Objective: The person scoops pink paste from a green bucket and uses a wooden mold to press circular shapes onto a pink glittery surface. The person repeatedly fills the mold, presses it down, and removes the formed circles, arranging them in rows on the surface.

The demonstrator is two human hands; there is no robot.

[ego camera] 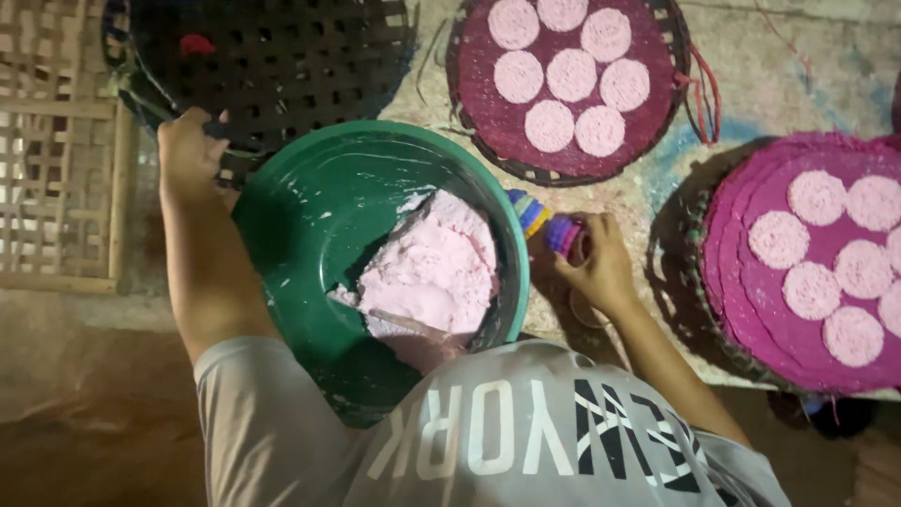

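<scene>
Left hand: closed on the rim of the green basin, at its ten o'clock.
Right hand: fingers curled round a striped cup (many colours), at the basin's three o'clock.
Basin: holds pink dough.
Trays: pink discs at one o'clock.

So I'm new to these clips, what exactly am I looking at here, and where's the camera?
There is no machine: one head-worn camera looks down at a person's two bare hands. The left hand grips the rim of a dark woven tray. The right hand holds a multicoloured striped object beside a green basin containing pink dough. On the floor lie two round woven trays lined in magenta, each carrying flat pink discs. A bamboo lattice lies at the left.
</scene>
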